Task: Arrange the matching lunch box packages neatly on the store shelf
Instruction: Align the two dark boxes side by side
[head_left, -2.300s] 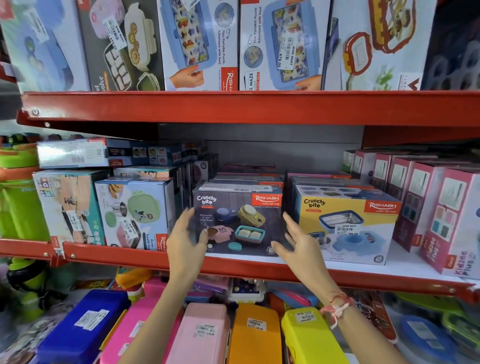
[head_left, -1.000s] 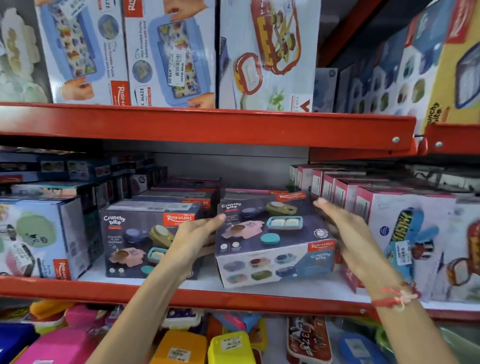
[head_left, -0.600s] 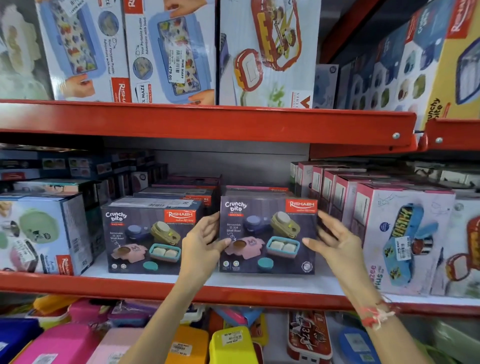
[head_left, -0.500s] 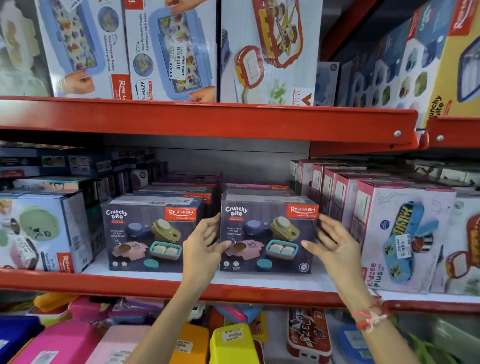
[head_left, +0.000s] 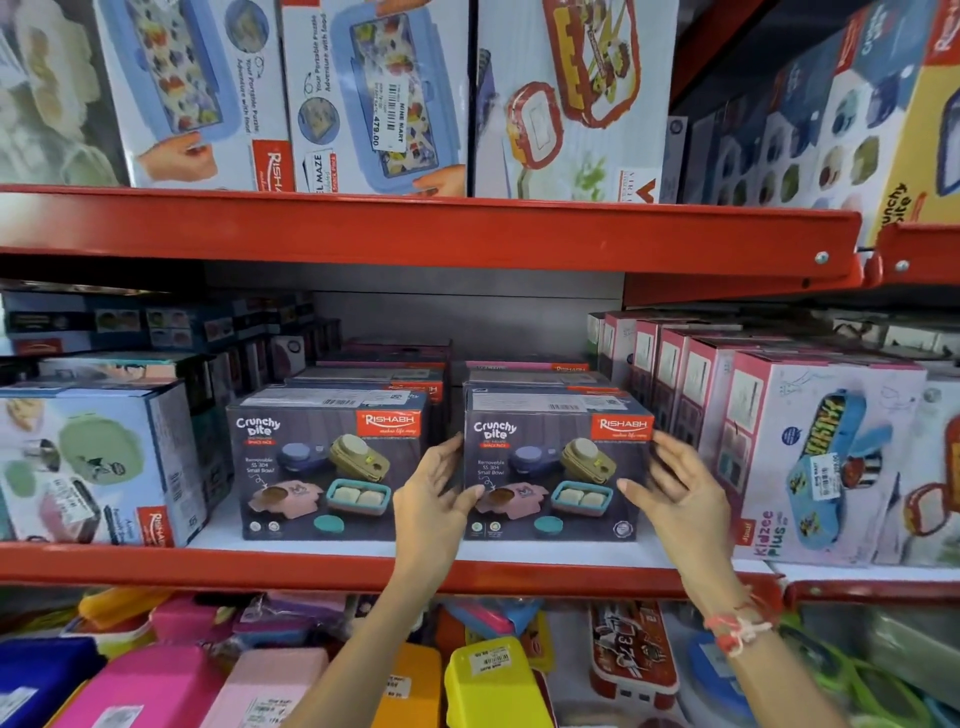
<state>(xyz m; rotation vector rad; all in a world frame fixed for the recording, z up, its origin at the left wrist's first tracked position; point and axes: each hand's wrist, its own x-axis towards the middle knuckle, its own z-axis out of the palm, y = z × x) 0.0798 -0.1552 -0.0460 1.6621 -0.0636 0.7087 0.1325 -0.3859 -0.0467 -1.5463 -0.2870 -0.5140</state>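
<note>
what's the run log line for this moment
step: squaring right Crunchy Bite box | left hand: left edge | right hand: right edge | box upright beside left Crunchy Bite box

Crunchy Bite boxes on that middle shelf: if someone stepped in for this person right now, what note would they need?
Left hand: open, thumb and fingers on the left edge of the right Crunchy Bite box.
Right hand: open, fingers against that box's right edge.
Both front boxes stand upright on the red shelf, fronts facing out; the left Crunchy Bite box sits beside it with a gap between.
Done: two matching boxes fronted, more stacked behind.
Left: perhaps nudge the right box square, then let go.
</note>
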